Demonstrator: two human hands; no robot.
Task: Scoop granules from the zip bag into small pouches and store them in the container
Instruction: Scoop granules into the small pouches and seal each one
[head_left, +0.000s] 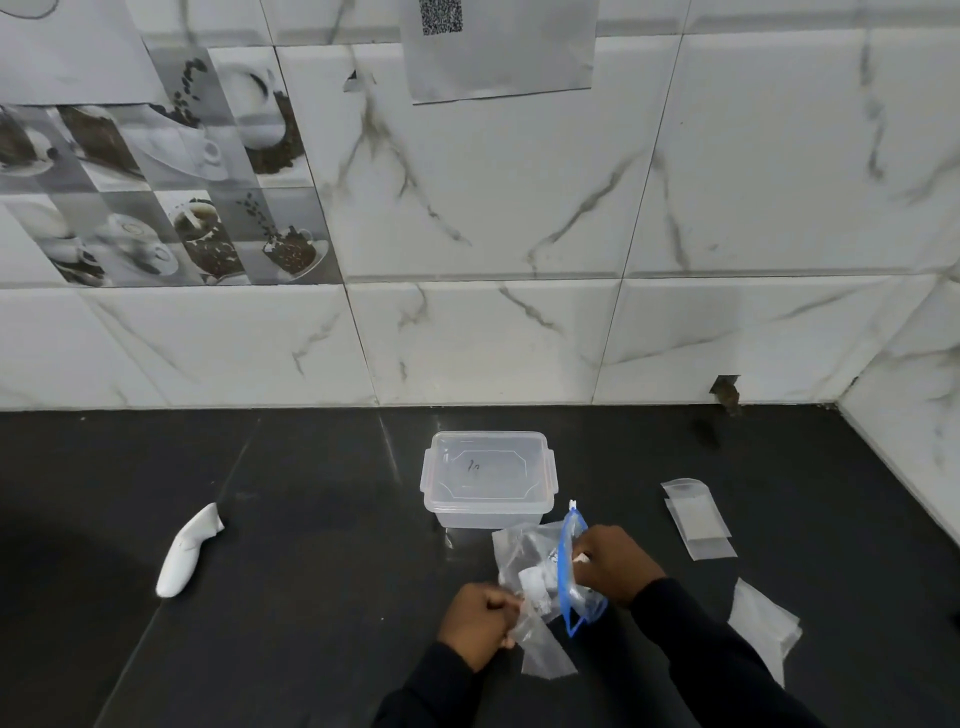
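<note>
A clear zip bag (524, 553) with a blue zip track lies crumpled on the black counter just in front of the clear lidded container (488, 478). My right hand (615, 564) is curled at the bag's blue mouth and pinches a small white scoop handle. My left hand (480, 618) grips a small clear pouch (545, 652) beside the bag, its fingers closed on the pouch's top edge. The granules inside the bag are hard to make out.
Several flat empty pouches (698, 519) lie stacked at the right, and another clear pouch (766, 626) sits nearer the front right. A white curved object (187, 553) rests on the counter at the left. A marble-tiled wall (519, 338) rises behind the container.
</note>
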